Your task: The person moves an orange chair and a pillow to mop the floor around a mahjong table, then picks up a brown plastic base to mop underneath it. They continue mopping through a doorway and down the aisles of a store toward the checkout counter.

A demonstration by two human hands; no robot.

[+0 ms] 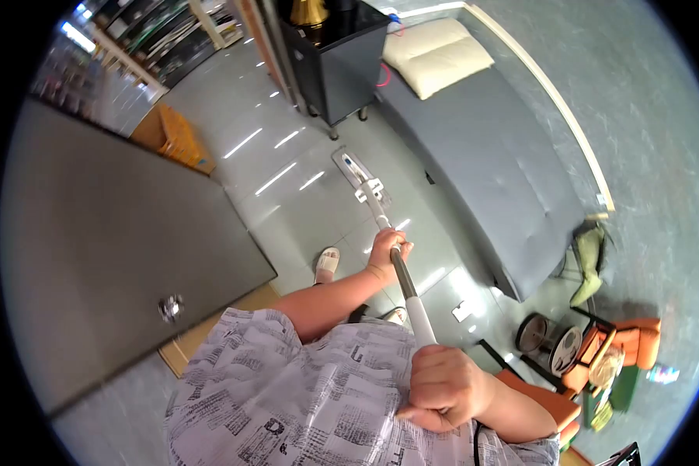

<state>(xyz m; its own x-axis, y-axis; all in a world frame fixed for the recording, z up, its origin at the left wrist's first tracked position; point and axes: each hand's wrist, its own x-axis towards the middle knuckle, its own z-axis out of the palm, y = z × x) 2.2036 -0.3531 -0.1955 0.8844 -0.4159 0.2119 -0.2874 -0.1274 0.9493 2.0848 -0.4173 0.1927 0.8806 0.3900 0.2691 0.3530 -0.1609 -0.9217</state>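
A flat mop (363, 183) runs up the middle of the frame, its rectangular head lying flat on the grey tiled floor (287, 167) just above centre, close to the foot of a dark cabinet (340, 58) at the top. Its pole slants down from the head toward the lower middle of the picture, pale at the lower end and dark in the stretch between the hands. The left hand (387, 252) is closed around the pole at mid-frame, forearm reaching out from the body; the right hand (445, 387) is clenched in a fist on the pole's upper end, low in the frame and close to the chest. The two hands are well apart along the pole. Below them a shirt with a black-and-white print (303, 396) fills the bottom centre, and a foot in a pale sandal (327, 264) stands on the floor just left of the pole. To the right of the mop head a long grey sofa (485, 147) stretches diagonally, with a cream cushion (436, 54) at its upper end. A large grey surface (109, 248) takes up the left side of the frame, and an orange crate (172, 138) sits on the floor beyond it. At the lower right, orange chairs (621, 346) and round weight plates (551, 342) crowd the floor.
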